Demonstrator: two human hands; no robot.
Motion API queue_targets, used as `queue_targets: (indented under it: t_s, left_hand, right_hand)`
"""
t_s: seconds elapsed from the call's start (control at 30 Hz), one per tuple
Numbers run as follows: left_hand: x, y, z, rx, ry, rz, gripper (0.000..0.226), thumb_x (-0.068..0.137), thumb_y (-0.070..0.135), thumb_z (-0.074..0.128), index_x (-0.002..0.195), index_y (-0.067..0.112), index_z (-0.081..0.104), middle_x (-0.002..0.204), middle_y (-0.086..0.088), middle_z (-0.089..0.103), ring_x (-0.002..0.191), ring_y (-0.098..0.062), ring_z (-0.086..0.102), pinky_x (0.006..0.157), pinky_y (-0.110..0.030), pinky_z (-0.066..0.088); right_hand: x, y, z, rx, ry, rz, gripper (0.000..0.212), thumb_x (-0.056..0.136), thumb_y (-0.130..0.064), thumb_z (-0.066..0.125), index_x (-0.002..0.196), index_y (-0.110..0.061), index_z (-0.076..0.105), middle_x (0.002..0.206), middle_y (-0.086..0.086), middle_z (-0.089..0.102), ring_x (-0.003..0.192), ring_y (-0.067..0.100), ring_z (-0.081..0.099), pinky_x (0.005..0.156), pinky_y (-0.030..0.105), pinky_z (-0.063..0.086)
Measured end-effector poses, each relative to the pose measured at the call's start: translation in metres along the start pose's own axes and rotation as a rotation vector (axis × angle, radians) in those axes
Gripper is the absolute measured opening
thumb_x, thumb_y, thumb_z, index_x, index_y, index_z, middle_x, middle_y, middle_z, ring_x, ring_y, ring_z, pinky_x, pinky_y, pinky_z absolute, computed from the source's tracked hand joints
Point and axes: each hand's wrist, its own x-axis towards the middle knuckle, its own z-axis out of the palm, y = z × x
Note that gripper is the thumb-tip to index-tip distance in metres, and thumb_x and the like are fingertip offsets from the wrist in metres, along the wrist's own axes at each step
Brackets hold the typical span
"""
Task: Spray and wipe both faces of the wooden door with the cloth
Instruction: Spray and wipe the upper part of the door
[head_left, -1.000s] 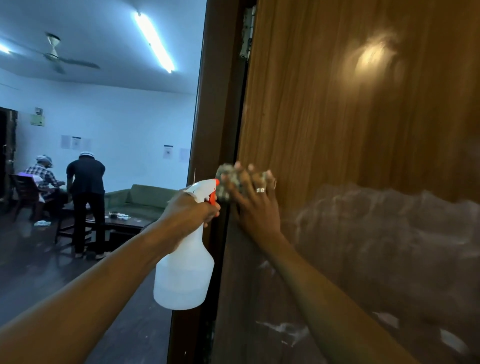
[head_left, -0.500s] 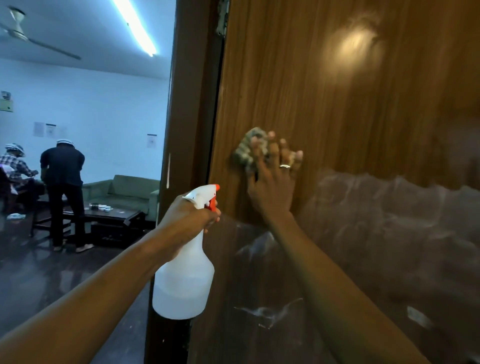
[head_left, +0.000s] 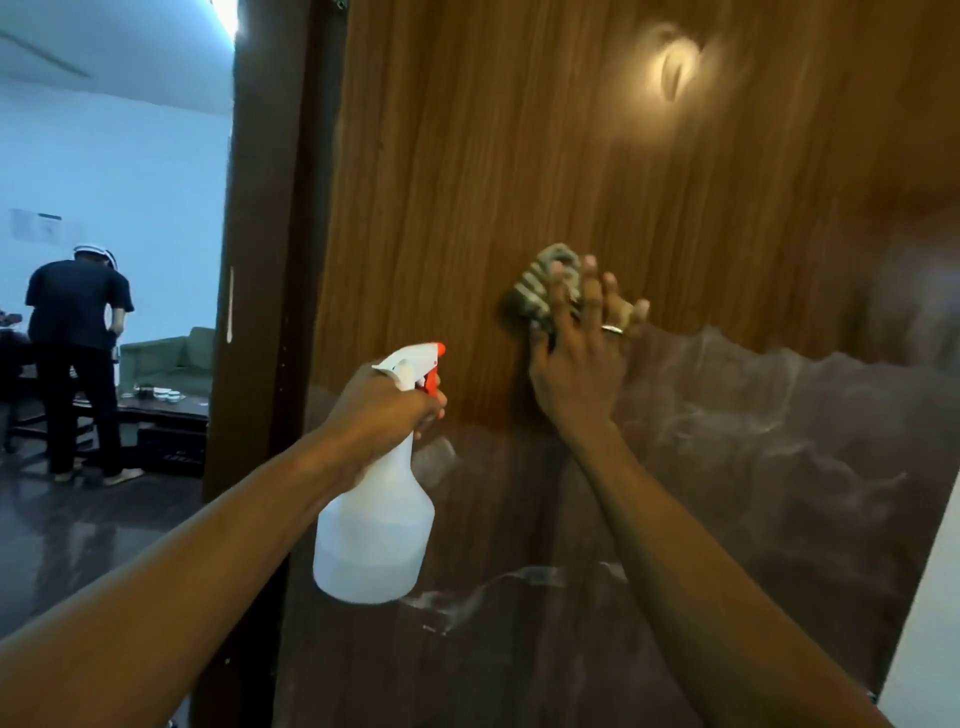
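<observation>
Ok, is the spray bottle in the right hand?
No, the left hand grips the spray bottle, while the right hand presses the cloth against the door.

Our right hand (head_left: 576, 374) covers most of the cloth (head_left: 537, 291), our left hand (head_left: 379, 410) the neck of the bottle (head_left: 374, 540). We cannot tell the small items on the far table (head_left: 192, 408).

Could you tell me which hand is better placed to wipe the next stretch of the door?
The right hand: it presses the cloth against the door, while the left hand grips the spray bottle.
</observation>
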Motion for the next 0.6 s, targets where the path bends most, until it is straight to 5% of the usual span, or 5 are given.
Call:
queue_targets:
  t_s: [0.2, 0.43, 0.6]
  left_hand:
    - [-0.003, 0.014, 0.043, -0.012, -0.030, 0.024, 0.025, 0.083, 0.007, 0.059, 0.100, 0.025, 0.058, 0.089, -0.002, 0.066, 0.077, -0.010, 0.062, 0.059, -0.022, 0.047]
    - [-0.013, 0.002, 0.060, 0.000, 0.027, -0.038, 0.022, 0.085, 0.016, 0.065, 0.105, 0.020, 0.058, 0.102, -0.006, 0.065, 0.093, -0.022, 0.063, 0.081, -0.034, 0.054]
    - [-0.009, 0.011, 0.073, 0.020, 0.005, 0.004, 0.029, 0.087, 0.013, 0.063, 0.112, 0.026, 0.055, 0.107, -0.002, 0.063, 0.093, -0.019, 0.061, 0.075, -0.028, 0.052]
  right_hand:
    - [-0.085, 0.038, 0.005, 0.008, -0.113, -0.467, 0.061, 0.095, -0.038, 0.052, 0.153, -0.029, 0.034, 0.161, 0.009, 0.026, 0.149, 0.033, 0.021, 0.119, 0.059, 0.013]
    - [-0.038, 0.108, -0.015, 0.009, -0.086, 0.096, 0.062, 0.097, -0.040, 0.044, 0.155, -0.030, 0.026, 0.162, 0.009, 0.022, 0.148, 0.033, 0.019, 0.118, 0.060, 0.009]
    - [-0.021, 0.070, -0.005, 0.003, -0.070, -0.116, 0.061, 0.097, -0.043, 0.044, 0.154, -0.030, 0.029, 0.161, 0.009, 0.025, 0.148, 0.033, 0.021, 0.118, 0.062, 0.007]
